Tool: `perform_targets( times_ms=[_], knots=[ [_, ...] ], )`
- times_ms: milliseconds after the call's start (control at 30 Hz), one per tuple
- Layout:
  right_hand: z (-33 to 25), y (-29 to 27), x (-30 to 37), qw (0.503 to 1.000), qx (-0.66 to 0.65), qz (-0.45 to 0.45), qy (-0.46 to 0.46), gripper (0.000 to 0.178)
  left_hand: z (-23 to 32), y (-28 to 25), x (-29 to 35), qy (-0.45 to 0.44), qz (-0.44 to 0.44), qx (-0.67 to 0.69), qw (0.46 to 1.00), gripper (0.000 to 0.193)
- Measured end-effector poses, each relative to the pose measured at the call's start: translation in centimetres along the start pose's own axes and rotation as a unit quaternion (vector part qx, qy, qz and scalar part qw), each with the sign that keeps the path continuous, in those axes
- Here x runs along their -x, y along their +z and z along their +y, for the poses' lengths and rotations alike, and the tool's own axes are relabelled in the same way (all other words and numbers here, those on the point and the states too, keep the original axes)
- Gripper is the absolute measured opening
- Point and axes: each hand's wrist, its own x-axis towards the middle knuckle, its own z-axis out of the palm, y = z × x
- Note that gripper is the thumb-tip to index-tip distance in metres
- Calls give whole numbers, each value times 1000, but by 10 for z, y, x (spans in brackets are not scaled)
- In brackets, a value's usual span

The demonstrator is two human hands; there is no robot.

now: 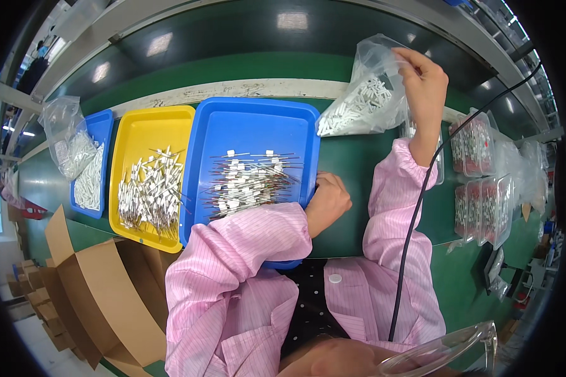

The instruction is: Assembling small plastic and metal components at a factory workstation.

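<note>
My right hand [425, 78] pinches the top of a clear plastic bag [374, 63], lifting its mouth. Small white tube-like pieces [361, 107] fill the bag's lower part, which rests on the table beyond the blue tray's right corner. My left hand [329, 200] is closed beside the right rim of the large blue tray [251, 122]; whatever its curled fingers hold is hidden. Inside that tray lies a pile of thin-leaded parts with white bodies [248, 182], partly covered by my left sleeve.
On the left stand a yellow tray [154, 119] of similar leaded parts and a smaller blue tray [100, 122] under another plastic bag [66, 135]. An open cardboard box [107, 276] sits below. Clear packs [484, 207] are stacked at right; a black cable [415, 232] crosses my right arm.
</note>
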Motion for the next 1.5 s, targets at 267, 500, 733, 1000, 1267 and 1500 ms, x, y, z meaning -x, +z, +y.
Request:
perform_targets(
  times_ms=[267,500,733,1000,1267,1500],
  knots=[
    [-30,32,-14,978,-166,125,-36,16,-1,17,-11,-59,81,165,981,8],
    [-56,56,-2,970,-228,40,-73,15,-19,-1,3,-60,99,336,935,13],
    [-47,29,26,973,-216,-50,-55,18,-110,-69,31,-187,326,355,856,20],
    [-30,9,40,981,-123,5,-150,22,-141,-23,-8,-165,307,309,885,38],
    [1,-18,33,990,-68,77,-97,15,-150,-38,-32,-210,293,399,843,29],
    [16,-31,70,992,-28,-116,48,36,-140,-24,-56,-303,112,879,350,23]
  ],
)
